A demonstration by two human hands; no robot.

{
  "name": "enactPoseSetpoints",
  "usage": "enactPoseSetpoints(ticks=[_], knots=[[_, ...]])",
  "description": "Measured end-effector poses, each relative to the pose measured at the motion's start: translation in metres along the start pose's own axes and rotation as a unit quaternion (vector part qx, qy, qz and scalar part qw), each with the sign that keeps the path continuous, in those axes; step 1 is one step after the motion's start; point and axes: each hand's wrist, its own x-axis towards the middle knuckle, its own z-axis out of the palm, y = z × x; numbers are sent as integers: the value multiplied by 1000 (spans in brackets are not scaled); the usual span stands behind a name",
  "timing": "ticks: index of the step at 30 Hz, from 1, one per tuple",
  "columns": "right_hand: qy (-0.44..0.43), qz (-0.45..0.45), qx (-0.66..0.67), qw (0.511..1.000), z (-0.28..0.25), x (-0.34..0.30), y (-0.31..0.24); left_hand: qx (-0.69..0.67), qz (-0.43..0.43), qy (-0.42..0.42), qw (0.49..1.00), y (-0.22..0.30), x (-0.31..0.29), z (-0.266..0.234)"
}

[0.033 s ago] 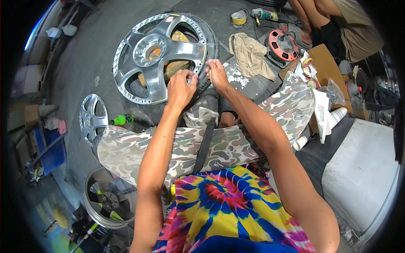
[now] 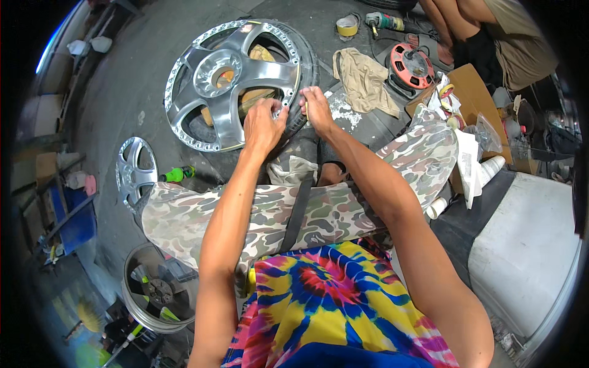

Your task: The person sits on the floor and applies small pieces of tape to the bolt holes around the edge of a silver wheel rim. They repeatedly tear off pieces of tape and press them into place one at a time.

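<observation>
A shiny five-spoke wheel face (image 2: 257, 75) lies on a black tyre (image 2: 311, 67), with small holes all round its edge. Along parts of that edge runs a thin pale-yellow line that looks like tape. My left hand (image 2: 262, 127) rests at the near right edge of the wheel, fingers bent together over the rim; what they pinch, if anything, is hidden. Just right of it, beside the tyre, my right hand (image 2: 316, 111) is closed, with a bit of yellow tape (image 2: 306, 107) showing between thumb and fingers. Wooden pieces (image 2: 256, 95) show through the spokes.
A tape roll (image 2: 347, 26), a green power tool (image 2: 389, 21), a beige cloth (image 2: 362, 80) and a red cable reel (image 2: 412, 65) lie at the far right, near another person's legs (image 2: 451, 27). To the left are a smaller wheel face (image 2: 136, 168), a green bottle (image 2: 178, 173) and a rim barrel (image 2: 132, 306).
My left fingers have shifted very slightly at the rim. The right hand and the wheel stay where they were.
</observation>
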Motion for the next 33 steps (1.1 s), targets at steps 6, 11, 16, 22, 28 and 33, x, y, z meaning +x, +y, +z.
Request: enactPoseSetpoints(ticks=[6,11,16,22,28,33], knots=[[3,-15,-58,998,-14,10,14,74,-71,-50,993,9,34,18],[5,-31,-43,999,-8,7,11,64,-105,-55,991,3,45,34],[2,-19,-49,999,-15,12,12,71,-152,-58,984,16,50,42],[-41,-45,-58,996,-15,14,9,5,-82,-52,995,-43,58,62],[-13,-65,-132,989,-28,24,7,-359,-219,-192,887,-45,54,52],[-26,-25,-155,987,-28,20,2,-331,-198,-178,905,-51,52,56]])
